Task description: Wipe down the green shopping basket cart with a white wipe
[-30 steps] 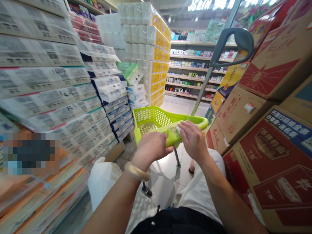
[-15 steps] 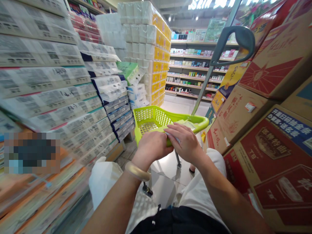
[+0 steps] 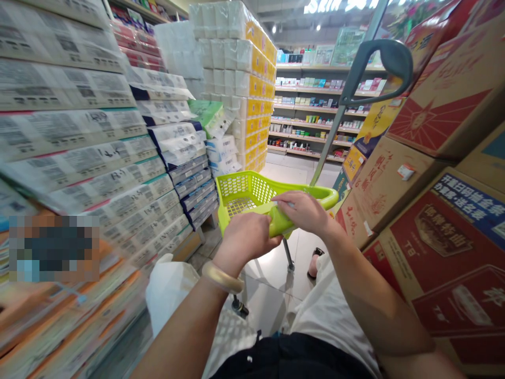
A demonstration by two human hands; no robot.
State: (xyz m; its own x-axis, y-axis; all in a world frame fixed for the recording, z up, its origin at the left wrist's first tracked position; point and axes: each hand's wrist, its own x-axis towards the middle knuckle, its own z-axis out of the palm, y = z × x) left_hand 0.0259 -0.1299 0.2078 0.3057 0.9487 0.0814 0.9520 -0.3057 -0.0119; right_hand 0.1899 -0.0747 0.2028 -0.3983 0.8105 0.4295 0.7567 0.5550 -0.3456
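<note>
A lime-green shopping trolley basket (image 3: 250, 192) with perforated walls stands before me, its near bar across my lap. My left hand (image 3: 250, 234), with a pale gold bangle at the wrist, is closed around the left part of this bar. My right hand (image 3: 305, 213) lies over the bar just to its right, palm down, fingers pointing left and pressed together. A small pale patch shows among those fingers, too small to name. The basket's visible floor holds nothing.
Stacked tissue packs (image 3: 79, 126) rise on the left, with wrapped paper rolls (image 3: 236, 79) behind. Printed cartons (image 3: 445, 226) crowd the right. A grey looped handle (image 3: 349, 79) on a pole stands beyond the trolley. Stocked shelves (image 3: 315, 108) line the back.
My right hand has shifted right along the bar, away from my left hand, uncovering green surface between them. My left hand and the trolley have stayed in place. A dark-strapped shoe shows more.
</note>
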